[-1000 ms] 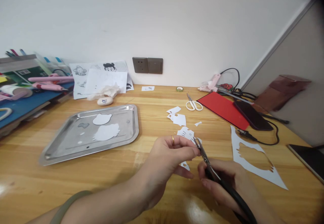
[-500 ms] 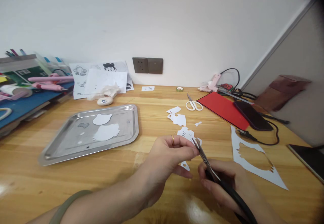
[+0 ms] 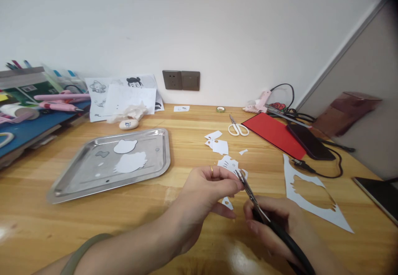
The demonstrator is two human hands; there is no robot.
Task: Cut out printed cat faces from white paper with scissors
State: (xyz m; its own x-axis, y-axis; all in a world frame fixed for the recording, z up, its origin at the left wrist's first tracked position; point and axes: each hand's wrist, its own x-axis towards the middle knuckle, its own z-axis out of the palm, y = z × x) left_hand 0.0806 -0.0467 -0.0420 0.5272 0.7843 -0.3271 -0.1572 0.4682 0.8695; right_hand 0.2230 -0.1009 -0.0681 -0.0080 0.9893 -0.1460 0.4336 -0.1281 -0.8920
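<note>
My right hand (image 3: 276,221) is wrapped around the black handles of a pair of scissors (image 3: 259,212), whose metal blades point up and to the left, slightly apart. At the blade tips, the thumb and forefinger of my left hand (image 3: 211,192) are pinched together. Whatever sits between those fingertips is too small and covered to make out. Just beyond them lies a white paper cutout with drawn lines (image 3: 228,164), partly hidden by my fingers. A small paper scrap with a hole (image 3: 228,203) shows below my left hand.
A metal tray (image 3: 158,154) with white paper shapes stands left. White-handled scissors (image 3: 238,129), paper scraps (image 3: 220,146), a red sheet (image 3: 273,134), a dark phone (image 3: 311,141) and a cut-out paper frame (image 3: 323,210) lie on the right. A pink glue gun (image 3: 263,100) is behind.
Almost nothing differs. Both hands and the scissors keep their places, with at most a tiny shift at the blade tips.
</note>
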